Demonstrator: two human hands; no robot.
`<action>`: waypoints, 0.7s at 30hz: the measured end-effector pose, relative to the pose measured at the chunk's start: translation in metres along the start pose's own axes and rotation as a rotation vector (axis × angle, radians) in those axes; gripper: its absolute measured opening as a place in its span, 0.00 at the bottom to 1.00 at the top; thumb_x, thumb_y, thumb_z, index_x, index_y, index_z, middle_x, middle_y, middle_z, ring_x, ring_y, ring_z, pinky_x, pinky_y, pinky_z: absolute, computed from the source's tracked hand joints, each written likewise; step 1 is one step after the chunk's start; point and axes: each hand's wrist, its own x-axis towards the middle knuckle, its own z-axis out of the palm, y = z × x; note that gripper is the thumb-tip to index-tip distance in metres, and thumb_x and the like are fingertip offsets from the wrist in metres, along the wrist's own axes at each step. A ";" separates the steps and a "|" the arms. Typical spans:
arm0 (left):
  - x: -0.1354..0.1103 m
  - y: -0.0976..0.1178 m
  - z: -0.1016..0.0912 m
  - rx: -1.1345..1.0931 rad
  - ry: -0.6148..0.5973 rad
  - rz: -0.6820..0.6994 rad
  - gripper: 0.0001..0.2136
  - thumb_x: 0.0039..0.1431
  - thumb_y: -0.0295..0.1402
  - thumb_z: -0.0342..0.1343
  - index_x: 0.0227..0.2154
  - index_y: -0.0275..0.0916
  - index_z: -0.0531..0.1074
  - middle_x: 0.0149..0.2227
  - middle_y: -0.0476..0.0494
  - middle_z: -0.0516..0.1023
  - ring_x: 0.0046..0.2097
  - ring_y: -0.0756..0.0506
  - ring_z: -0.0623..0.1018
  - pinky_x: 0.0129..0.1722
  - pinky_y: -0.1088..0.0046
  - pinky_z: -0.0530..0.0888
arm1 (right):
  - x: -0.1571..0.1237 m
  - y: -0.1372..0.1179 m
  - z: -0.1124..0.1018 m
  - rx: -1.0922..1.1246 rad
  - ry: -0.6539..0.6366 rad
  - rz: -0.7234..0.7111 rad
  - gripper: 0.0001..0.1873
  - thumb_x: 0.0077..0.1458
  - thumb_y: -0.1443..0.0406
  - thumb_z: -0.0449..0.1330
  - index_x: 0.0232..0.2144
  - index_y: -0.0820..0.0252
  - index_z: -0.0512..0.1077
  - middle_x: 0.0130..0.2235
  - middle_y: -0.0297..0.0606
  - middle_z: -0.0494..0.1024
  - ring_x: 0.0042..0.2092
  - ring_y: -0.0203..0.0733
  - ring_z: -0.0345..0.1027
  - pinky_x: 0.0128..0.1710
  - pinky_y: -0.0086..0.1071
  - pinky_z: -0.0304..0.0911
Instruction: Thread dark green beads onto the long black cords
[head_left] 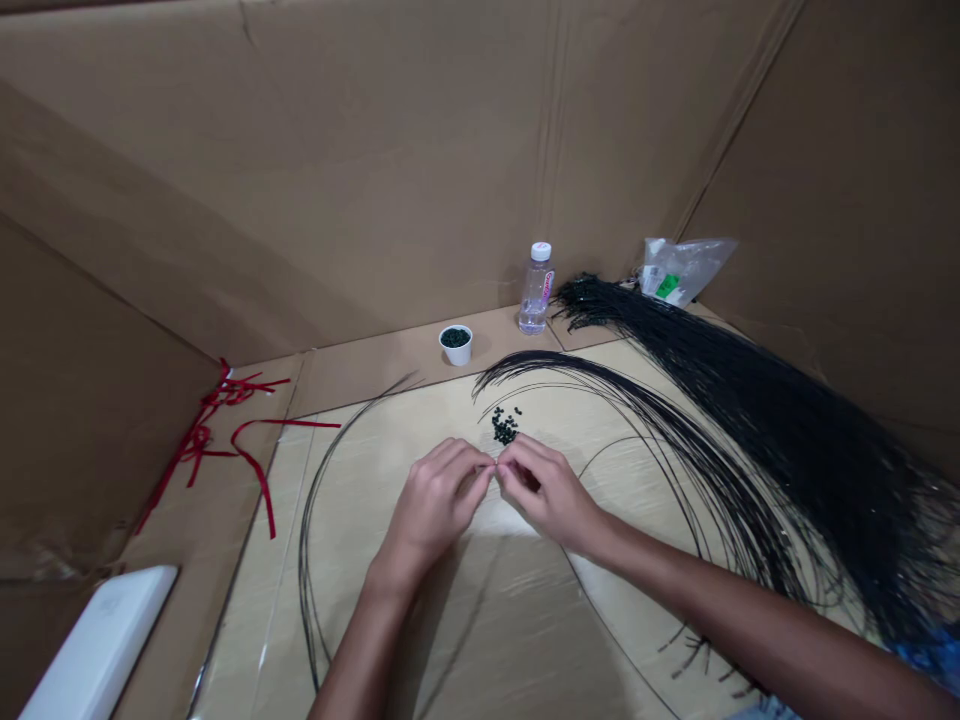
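Note:
My left hand (433, 498) and my right hand (544, 490) meet at the fingertips above a pale tan sheet (480, 610). Their fingers pinch close together, and whatever lies between them is too small or too hidden to make out. Just above the fingertips lies a small pile of dark green beads (505, 426). Long thin black strands (637, 425) curve across the sheet around both hands. A thicker bundle of black strands (757, 445) spreads to the right, under my right forearm's side of the view.
A white cup of dark beads (455, 345) and a water bottle (536, 290) stand at the back, next to a plastic bag (679, 272). Red ribbon (225, 425) lies at the left, a white object (101, 645) lies at lower left, and cardboard walls (375, 170) surround everything.

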 end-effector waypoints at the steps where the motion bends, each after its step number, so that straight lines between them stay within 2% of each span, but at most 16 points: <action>1: 0.000 0.001 0.000 0.023 0.000 0.008 0.05 0.70 0.25 0.60 0.38 0.41 0.77 0.36 0.45 0.83 0.38 0.44 0.81 0.40 0.68 0.75 | 0.000 0.000 0.000 -0.011 -0.003 -0.010 0.09 0.71 0.70 0.56 0.35 0.56 0.70 0.34 0.33 0.68 0.35 0.40 0.64 0.36 0.34 0.58; 4: 0.000 0.005 0.002 0.084 0.042 0.038 0.05 0.69 0.24 0.60 0.37 0.40 0.76 0.34 0.45 0.81 0.35 0.44 0.80 0.37 0.68 0.75 | 0.000 -0.001 0.001 -0.029 0.002 -0.035 0.10 0.72 0.70 0.56 0.35 0.56 0.69 0.34 0.34 0.68 0.35 0.41 0.64 0.37 0.34 0.58; 8: 0.000 0.012 0.013 0.144 0.172 0.093 0.05 0.69 0.23 0.60 0.38 0.40 0.75 0.32 0.46 0.80 0.33 0.45 0.79 0.35 0.70 0.75 | -0.001 -0.004 0.002 -0.010 0.051 -0.075 0.11 0.75 0.69 0.54 0.37 0.56 0.70 0.36 0.36 0.70 0.37 0.42 0.66 0.38 0.35 0.60; 14: -0.003 0.018 0.030 0.181 0.322 0.089 0.07 0.67 0.20 0.61 0.40 0.40 0.75 0.33 0.46 0.81 0.33 0.46 0.79 0.37 0.70 0.77 | -0.002 -0.008 0.002 -0.001 0.115 -0.149 0.12 0.76 0.71 0.51 0.42 0.55 0.73 0.38 0.39 0.73 0.40 0.44 0.68 0.41 0.38 0.63; 21: -0.002 0.023 0.032 0.187 0.387 0.102 0.08 0.67 0.19 0.60 0.40 0.40 0.75 0.32 0.46 0.81 0.32 0.47 0.79 0.36 0.71 0.78 | -0.001 -0.012 0.002 -0.013 0.158 -0.197 0.14 0.74 0.73 0.51 0.42 0.55 0.74 0.38 0.39 0.74 0.40 0.46 0.68 0.41 0.39 0.64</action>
